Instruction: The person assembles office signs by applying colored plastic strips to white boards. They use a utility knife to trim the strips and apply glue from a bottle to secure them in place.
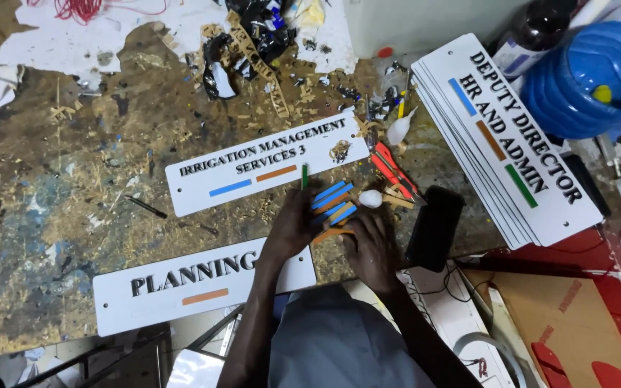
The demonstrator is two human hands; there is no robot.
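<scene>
Gripping a small bundle of blue and orange strips [333, 205] at desk [52, 201] centre, left hand [290, 226] and right hand [371, 244] have fingers clamped on it. White sign plates lie at 12 [267, 162] and 8 o'clock [181, 284].

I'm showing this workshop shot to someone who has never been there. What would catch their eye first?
Probably the white sign plates: one lying mid-bench, another at the near edge, and a fanned stack at right, each with short colour bars. Next, the left hand and right hand meeting over a cluster of small blue and orange strips. A big blue water bottle fills the top right corner.
</scene>
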